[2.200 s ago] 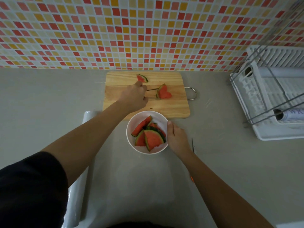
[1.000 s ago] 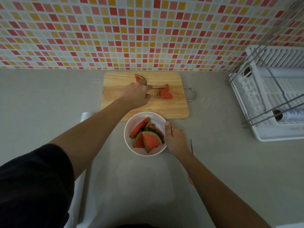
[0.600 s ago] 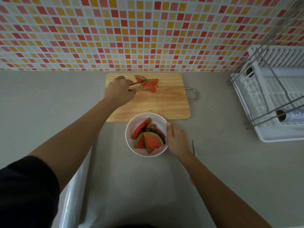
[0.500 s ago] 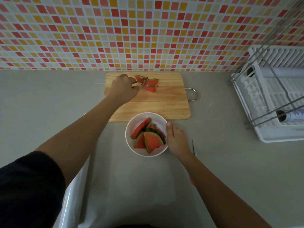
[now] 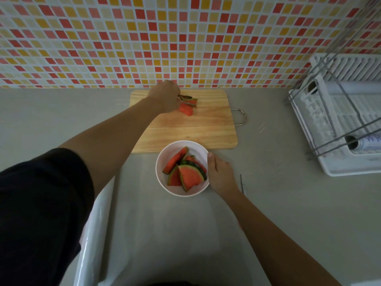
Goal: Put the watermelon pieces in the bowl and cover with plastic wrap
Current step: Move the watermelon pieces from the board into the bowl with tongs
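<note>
Several red, green-rinded watermelon wedges already in round white bowl | right hand wrapped on its rim | left hand closed on thin utensil, working last pieces on wooden cutting board | clear plastic wrap unused.

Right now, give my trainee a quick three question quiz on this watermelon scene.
1. True or false: the white bowl already holds watermelon pieces.
2. What does the right hand touch? A bowl, B cutting board, C rack.
3. Fill in: the left hand reaches the last pieces on the wooden ____.

Key: 1 true. 2 A. 3 cutting board.
</note>
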